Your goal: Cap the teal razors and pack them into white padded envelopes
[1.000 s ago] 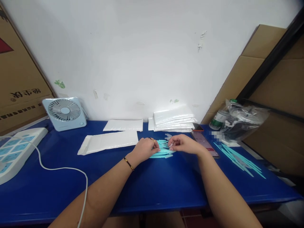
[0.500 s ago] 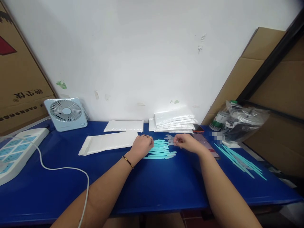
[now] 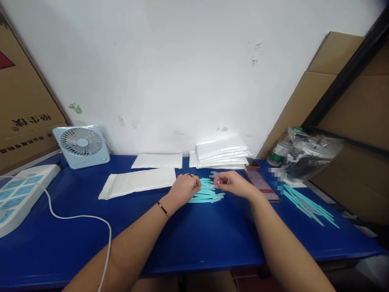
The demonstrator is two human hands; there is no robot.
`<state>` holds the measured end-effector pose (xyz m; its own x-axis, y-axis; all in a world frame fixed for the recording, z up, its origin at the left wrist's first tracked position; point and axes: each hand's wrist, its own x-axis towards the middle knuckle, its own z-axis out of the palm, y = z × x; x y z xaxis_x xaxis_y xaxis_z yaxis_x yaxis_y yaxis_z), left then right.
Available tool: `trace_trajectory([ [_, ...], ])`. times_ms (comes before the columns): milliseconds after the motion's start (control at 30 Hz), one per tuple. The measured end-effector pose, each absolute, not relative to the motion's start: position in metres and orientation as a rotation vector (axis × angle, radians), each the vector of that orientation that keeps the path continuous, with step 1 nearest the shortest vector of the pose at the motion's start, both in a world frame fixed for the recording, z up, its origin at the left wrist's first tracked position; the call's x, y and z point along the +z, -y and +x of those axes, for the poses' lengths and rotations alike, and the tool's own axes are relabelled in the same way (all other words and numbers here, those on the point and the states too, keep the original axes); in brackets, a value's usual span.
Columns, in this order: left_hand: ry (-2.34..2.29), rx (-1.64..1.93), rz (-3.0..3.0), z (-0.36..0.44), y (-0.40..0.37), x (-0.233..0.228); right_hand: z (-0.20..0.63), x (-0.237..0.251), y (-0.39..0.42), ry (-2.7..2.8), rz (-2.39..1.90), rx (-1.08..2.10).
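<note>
Slim turquoise sticks (image 3: 205, 197), with the look of eyebrow razors, lie in a loose pile on the blue table. Some have pale, translucent ends. Over the pile's left side, my left hand (image 3: 186, 188) is closed in a pinch, seemingly on one turquoise stick; its fingers hide most of it. My right hand (image 3: 229, 183) faces it from the right, thumb and fingertips pinched together close to the left fingertips. Whatever small thing they hold is too small to make out. Behind the right fingertips, small translucent pieces (image 3: 213, 174) show, partly covered by the hand.
White padded mailers (image 3: 221, 154) are stacked by the wall, with another mailer (image 3: 139, 182) lying left. A phone (image 3: 261, 184), more turquoise sticks (image 3: 310, 205) and a bagged item (image 3: 310, 158) are on the right. A fan (image 3: 82, 146), power strip (image 3: 24, 194) and white cable (image 3: 82, 216) occupy the left.
My right hand has moved left, away from the translucent pieces and closer to my left hand. The left hand has shifted slightly right over the pile. The view has turned a little.
</note>
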<state>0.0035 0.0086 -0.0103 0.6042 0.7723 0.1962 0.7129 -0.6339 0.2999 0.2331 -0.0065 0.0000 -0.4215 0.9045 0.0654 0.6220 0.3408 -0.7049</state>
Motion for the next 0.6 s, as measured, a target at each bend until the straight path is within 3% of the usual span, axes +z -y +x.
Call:
trace_trajectory([
  [133, -1.151, 0.398, 2.615, 0.002, -0.009, -0.012, 0.245, 0.004, 0.007, 2.155, -1.394, 0.938],
  [333, -1.282, 0.268, 2.675, -0.004, -0.015, -0.010, 0.273, -0.001, -0.004, 1.990, -1.799, 0.395],
  [600, -1.358, 0.211, 2.630, -0.004, -0.019, -0.012, 0.269, -0.028, -0.021, 1.945, -1.919, 0.439],
])
